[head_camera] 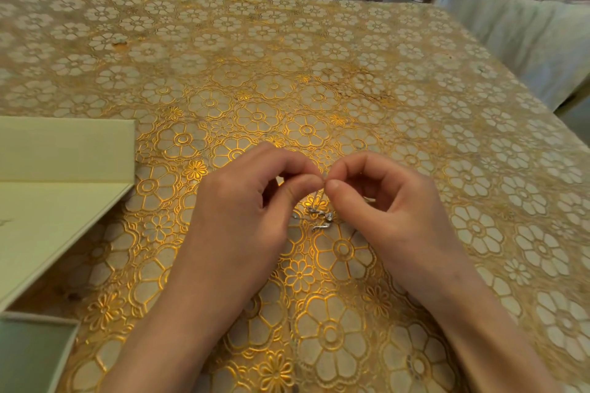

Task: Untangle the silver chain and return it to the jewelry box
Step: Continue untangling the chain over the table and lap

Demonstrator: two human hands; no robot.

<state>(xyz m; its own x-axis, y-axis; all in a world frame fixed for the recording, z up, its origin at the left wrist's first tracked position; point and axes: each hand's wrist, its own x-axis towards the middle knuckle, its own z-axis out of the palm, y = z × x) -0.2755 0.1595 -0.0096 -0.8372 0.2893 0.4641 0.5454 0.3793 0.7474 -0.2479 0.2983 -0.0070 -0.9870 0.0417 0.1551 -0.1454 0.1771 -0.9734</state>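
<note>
Two hands meet above the floral gold tablecloth (319, 80): the left hand (242, 201) and the right hand (392, 201) each pinch the silver chain (321, 217) between thumb and forefinger, fingertips almost touching, while its knotted bunch hangs just below them, at or near the cloth. The chain looks thin, light, limp and slippery, likely to kink or snap if yanked, so I would hold it close beside the knot and tease loops apart gently. The pale jewelry box (64, 169) lies open well to the left.
</note>
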